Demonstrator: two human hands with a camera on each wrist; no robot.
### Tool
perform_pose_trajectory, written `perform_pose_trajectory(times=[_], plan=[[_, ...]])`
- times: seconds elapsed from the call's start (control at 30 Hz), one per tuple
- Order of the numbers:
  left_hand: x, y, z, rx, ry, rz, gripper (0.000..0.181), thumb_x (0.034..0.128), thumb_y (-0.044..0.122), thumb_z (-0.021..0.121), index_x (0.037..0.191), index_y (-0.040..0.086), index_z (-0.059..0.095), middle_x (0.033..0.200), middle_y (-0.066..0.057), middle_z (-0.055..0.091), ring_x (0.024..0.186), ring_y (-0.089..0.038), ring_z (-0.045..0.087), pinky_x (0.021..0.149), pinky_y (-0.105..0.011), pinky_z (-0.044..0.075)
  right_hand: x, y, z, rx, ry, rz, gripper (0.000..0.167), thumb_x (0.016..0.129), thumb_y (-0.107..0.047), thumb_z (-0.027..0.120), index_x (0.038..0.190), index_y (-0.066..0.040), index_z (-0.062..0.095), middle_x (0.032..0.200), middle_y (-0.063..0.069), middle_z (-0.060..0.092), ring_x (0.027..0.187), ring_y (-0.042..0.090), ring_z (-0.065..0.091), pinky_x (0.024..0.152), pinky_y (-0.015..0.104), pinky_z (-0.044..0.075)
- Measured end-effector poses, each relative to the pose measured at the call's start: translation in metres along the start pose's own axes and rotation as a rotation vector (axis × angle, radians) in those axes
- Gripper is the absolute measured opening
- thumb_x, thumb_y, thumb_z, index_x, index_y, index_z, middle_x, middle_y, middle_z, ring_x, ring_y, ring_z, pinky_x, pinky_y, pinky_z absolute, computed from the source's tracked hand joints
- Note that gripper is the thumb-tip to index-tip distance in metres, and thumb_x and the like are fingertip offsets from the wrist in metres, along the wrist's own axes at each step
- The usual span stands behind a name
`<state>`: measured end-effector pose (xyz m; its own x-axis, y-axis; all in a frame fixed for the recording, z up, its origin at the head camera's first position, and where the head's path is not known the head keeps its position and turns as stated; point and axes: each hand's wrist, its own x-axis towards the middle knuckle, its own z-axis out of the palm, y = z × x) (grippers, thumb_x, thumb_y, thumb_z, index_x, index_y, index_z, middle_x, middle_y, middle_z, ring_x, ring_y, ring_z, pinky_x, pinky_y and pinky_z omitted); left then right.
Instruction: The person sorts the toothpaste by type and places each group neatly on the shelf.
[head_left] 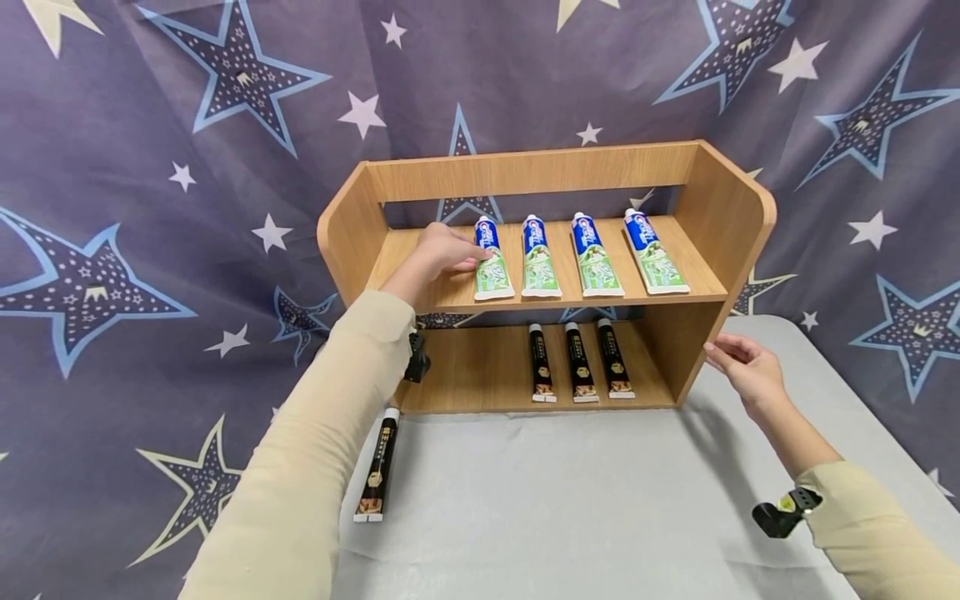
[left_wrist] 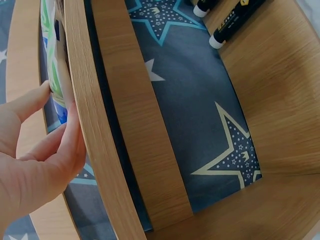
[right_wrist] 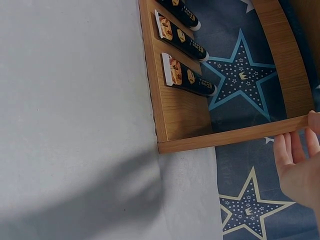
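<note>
My left hand (head_left: 446, 248) pinches the leftmost blue, white and green toothpaste tube (head_left: 492, 275) on the upper board of a wooden shelf (head_left: 540, 171). In the left wrist view, thumb and fingers (left_wrist: 35, 102) lie on either side of that tube (left_wrist: 54, 70), close above the board's front edge. More tubes of the same kind (head_left: 537, 258) lie in a row to its right. With thumb and fingers on opposite faces, my right hand (head_left: 750, 372) grips the shelf's right side panel (right_wrist: 235, 136) by its front edge.
On the lower board lie three black toothpaste tubes (head_left: 576, 362), towards the right. Another black tube (head_left: 377, 467) lies on the grey-white tabletop (head_left: 540, 500), left of the shelf's front, beside my left sleeve. A star-patterned curtain (head_left: 480, 75) hangs behind.
</note>
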<state>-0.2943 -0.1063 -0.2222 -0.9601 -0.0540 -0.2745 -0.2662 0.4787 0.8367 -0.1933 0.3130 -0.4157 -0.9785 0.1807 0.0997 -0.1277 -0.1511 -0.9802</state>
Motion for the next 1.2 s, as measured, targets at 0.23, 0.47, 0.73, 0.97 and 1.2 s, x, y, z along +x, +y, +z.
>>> perform_pose_trajectory(times=[0.23, 0.47, 0.73, 0.97, 1.2], plan=[[0.003, -0.001, 0.000, 0.004, 0.004, 0.010, 0.051, 0.0792, 0.014, 0.078, 0.125, 0.003, 0.060, 0.125, -0.016, 0.063, 0.063, -0.003, 0.064, 0.081, -0.019, 0.058, -0.007, -0.010, 0.007, 0.014, 0.005, 0.019, 0.022, 0.085, -0.001, 0.069, 0.084, -0.023, 0.067, 0.077, -0.015, 0.068, 0.073, -0.004, 0.067, 0.072, 0.011, 0.056], [0.003, 0.000, 0.000, 0.006, 0.002, 0.018, 0.048, 0.0799, 0.013, 0.078, 0.123, 0.003, 0.061, 0.125, -0.015, 0.063, 0.064, -0.003, 0.064, 0.083, -0.020, 0.058, -0.008, -0.014, 0.009, 0.029, 0.012, 0.045, 0.027, 0.087, 0.004, 0.064, 0.083, -0.022, 0.067, 0.076, -0.014, 0.068, 0.072, -0.004, 0.067, 0.070, 0.010, 0.056], [0.004, -0.002, 0.001, 0.004, 0.010, 0.031, 0.044, 0.0801, 0.014, 0.078, 0.121, 0.004, 0.064, 0.122, -0.015, 0.065, 0.060, -0.002, 0.063, 0.081, -0.019, 0.058, -0.011, -0.017, 0.011, 0.040, 0.005, 0.040, 0.028, 0.087, 0.005, 0.063, 0.082, -0.022, 0.068, 0.076, -0.013, 0.068, 0.071, -0.004, 0.067, 0.070, 0.010, 0.056], [-0.002, -0.006, 0.005, 0.055, 0.085, 0.072, 0.045, 0.0812, 0.025, 0.077, 0.121, 0.008, 0.064, 0.129, -0.009, 0.058, 0.085, -0.007, 0.061, 0.088, -0.022, 0.056, 0.024, 0.029, -0.020, 0.030, 0.016, 0.030, 0.018, 0.084, -0.002, 0.071, 0.092, -0.018, 0.070, 0.082, -0.011, 0.071, 0.077, 0.000, 0.069, 0.074, 0.015, 0.058], [-0.016, -0.019, 0.006, 0.000, 0.088, 0.167, 0.041, 0.0864, 0.025, 0.071, 0.122, 0.008, 0.061, 0.127, -0.009, 0.061, 0.108, -0.019, 0.061, 0.094, -0.029, 0.054, 0.059, 0.080, -0.055, 0.039, 0.037, 0.009, 0.024, 0.080, -0.006, 0.076, 0.103, -0.009, 0.069, 0.088, -0.007, 0.072, 0.081, 0.003, 0.071, 0.076, 0.017, 0.058]])
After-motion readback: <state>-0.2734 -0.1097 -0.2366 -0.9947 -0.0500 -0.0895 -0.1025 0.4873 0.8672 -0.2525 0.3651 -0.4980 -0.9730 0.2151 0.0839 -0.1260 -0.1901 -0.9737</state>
